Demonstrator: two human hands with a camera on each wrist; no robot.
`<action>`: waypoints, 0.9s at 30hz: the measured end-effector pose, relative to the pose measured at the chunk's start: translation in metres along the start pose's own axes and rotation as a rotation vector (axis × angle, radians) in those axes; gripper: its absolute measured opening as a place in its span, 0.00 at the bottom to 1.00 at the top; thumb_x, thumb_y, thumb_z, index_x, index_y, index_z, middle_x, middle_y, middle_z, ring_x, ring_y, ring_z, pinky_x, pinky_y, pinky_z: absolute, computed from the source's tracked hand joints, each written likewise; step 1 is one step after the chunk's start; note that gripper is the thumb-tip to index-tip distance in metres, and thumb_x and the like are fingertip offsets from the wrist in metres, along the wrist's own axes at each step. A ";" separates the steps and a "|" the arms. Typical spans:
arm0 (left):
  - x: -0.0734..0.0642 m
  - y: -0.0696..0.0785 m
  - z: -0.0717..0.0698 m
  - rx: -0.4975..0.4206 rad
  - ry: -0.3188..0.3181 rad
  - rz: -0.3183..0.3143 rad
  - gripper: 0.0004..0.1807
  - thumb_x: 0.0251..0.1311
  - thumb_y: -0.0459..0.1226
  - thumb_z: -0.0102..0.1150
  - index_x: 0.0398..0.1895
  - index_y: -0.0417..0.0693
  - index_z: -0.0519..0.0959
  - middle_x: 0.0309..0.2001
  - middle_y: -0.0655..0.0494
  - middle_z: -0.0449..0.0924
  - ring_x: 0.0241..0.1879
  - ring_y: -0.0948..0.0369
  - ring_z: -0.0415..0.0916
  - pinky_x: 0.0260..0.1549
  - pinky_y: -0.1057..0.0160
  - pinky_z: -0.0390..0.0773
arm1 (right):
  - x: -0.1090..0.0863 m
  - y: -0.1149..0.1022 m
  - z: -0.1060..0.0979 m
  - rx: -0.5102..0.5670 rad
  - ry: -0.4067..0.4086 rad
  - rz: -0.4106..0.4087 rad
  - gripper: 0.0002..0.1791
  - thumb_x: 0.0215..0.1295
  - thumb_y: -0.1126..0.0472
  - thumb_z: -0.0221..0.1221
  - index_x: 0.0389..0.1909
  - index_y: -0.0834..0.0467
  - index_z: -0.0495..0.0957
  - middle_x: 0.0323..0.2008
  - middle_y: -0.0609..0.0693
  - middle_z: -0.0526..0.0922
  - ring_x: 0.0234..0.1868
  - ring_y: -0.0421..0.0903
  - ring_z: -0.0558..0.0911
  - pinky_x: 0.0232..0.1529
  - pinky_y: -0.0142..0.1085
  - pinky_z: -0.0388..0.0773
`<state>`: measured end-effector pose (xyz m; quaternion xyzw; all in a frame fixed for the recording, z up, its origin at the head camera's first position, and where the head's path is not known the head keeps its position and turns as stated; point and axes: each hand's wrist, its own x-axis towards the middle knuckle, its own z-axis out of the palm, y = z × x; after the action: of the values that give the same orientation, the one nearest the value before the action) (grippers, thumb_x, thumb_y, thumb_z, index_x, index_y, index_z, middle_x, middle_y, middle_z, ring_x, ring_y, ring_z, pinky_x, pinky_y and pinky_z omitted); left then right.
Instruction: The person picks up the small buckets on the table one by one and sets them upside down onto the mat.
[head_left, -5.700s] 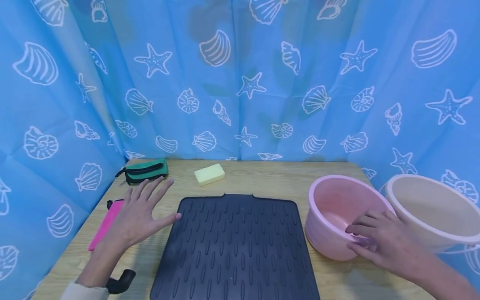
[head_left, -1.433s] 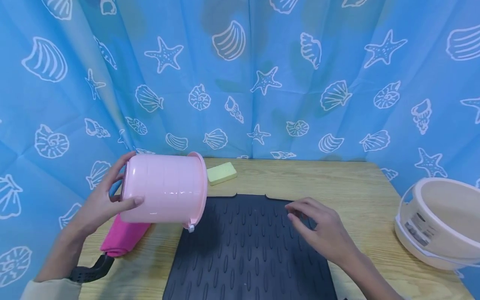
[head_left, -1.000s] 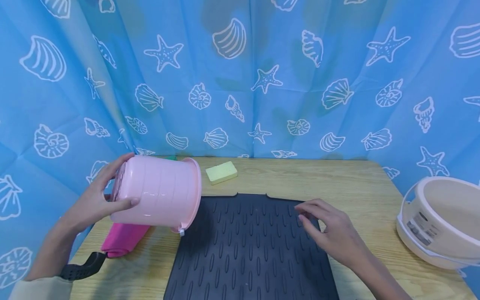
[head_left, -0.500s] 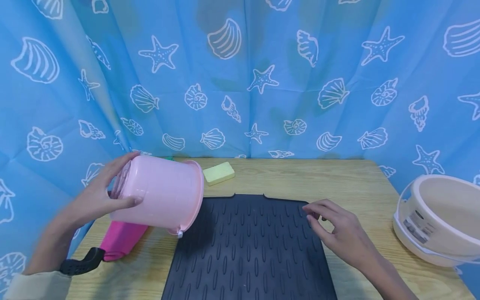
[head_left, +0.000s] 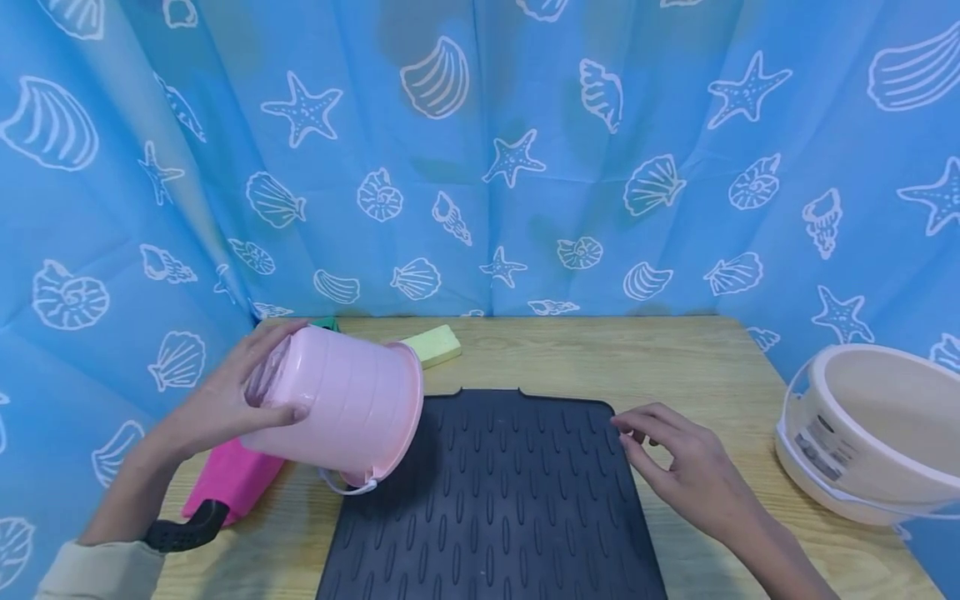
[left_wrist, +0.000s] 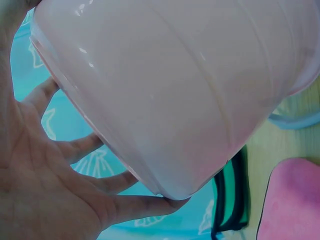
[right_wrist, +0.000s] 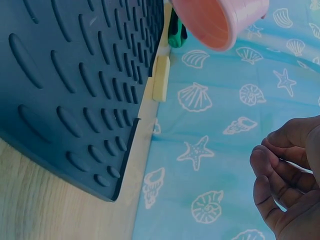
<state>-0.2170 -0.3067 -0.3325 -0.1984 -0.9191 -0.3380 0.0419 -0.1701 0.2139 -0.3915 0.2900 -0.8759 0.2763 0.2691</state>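
Note:
My left hand (head_left: 225, 408) grips a pink bucket (head_left: 352, 400) around its base, the thumb on the near side wall. The bucket is tipped on its side above the table, its mouth to the right and slightly down over the left edge of a black ribbed mat (head_left: 487, 500). Its thin handle (head_left: 348, 486) hangs below the rim. In the left wrist view several fingertips press against the base edge of the pink bucket (left_wrist: 150, 100). My right hand (head_left: 686, 471) hovers by the mat's right edge, fingers loosely curled with nothing in them.
A cream bucket (head_left: 832, 450) with a handle stands upright at the right. A pale yellow sponge (head_left: 442, 343) lies behind the mat. Beside the left forearm is a bright pink item (head_left: 240, 475); a green pouch (left_wrist: 230, 195) shows past the pink bucket. A blue shell-patterned curtain (head_left: 480, 208) surrounds the table.
Earlier the pink bucket stood upright at the right by my right hand; now my left hand holds it sideways at the left. Lately it has shifted slightly right and down, handle swinging into view.

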 end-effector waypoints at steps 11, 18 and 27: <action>0.001 -0.003 0.010 0.022 -0.006 -0.027 0.54 0.49 0.47 0.76 0.78 0.72 0.54 0.75 0.46 0.53 0.69 0.41 0.52 0.48 0.27 0.65 | -0.001 0.003 -0.002 -0.032 -0.005 -0.002 0.18 0.55 0.74 0.69 0.44 0.52 0.84 0.40 0.40 0.82 0.35 0.33 0.79 0.32 0.21 0.72; 0.003 -0.002 0.011 0.044 -0.006 -0.029 0.54 0.50 0.49 0.76 0.79 0.71 0.54 0.75 0.46 0.54 0.69 0.40 0.51 0.47 0.27 0.65 | -0.002 0.005 -0.002 -0.025 -0.009 0.003 0.18 0.55 0.73 0.69 0.44 0.51 0.84 0.40 0.40 0.82 0.35 0.35 0.78 0.30 0.22 0.71; 0.008 0.003 0.013 0.072 -0.030 -0.038 0.53 0.51 0.52 0.74 0.78 0.72 0.53 0.75 0.44 0.52 0.67 0.37 0.54 0.44 0.28 0.69 | -0.005 0.007 0.001 -0.013 -0.019 -0.014 0.19 0.54 0.73 0.70 0.45 0.51 0.84 0.41 0.39 0.82 0.35 0.35 0.78 0.31 0.22 0.70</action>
<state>-0.2220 -0.2936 -0.3392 -0.1845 -0.9348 -0.3022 0.0290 -0.1713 0.2199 -0.3972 0.2969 -0.8781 0.2662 0.2645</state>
